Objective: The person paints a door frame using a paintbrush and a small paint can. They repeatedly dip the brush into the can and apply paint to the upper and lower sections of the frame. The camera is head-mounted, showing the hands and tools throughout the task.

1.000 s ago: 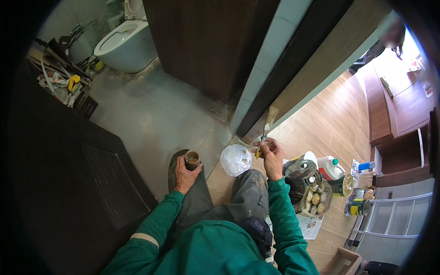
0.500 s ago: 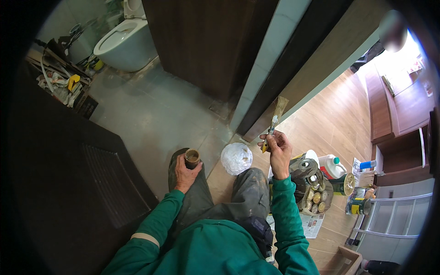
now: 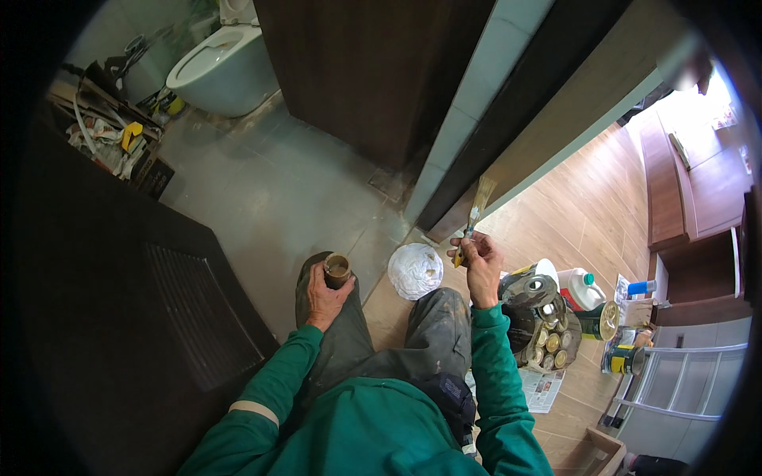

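My left hand (image 3: 323, 298) is wrapped round a small brown can (image 3: 337, 270) with brownish liquid inside, held over my left knee. In my right hand (image 3: 482, 268) a paintbrush (image 3: 476, 208) is gripped by its yellow handle, its pale bristles pointing up and away from me. The bristle end lies in front of the lower part of the wooden door frame (image 3: 516, 151); whether it touches the wood I cannot tell. Between the two hands, on the floor just beyond my knees, sits a round white cloth-like bundle (image 3: 415, 271).
A bag of small tins (image 3: 548, 337), a white jug with a green cap (image 3: 586, 290) and larger cans stand right of my right arm. A dark louvred door (image 3: 190, 317) stands at left, another dark door (image 3: 365, 87) ahead. Beyond are a toilet (image 3: 222, 71) and scrap pile (image 3: 111, 147).
The view has shifted slightly, so most things sit a little further right. Both hands keep their hold on the can and the paintbrush, with the brush almost unmoved.
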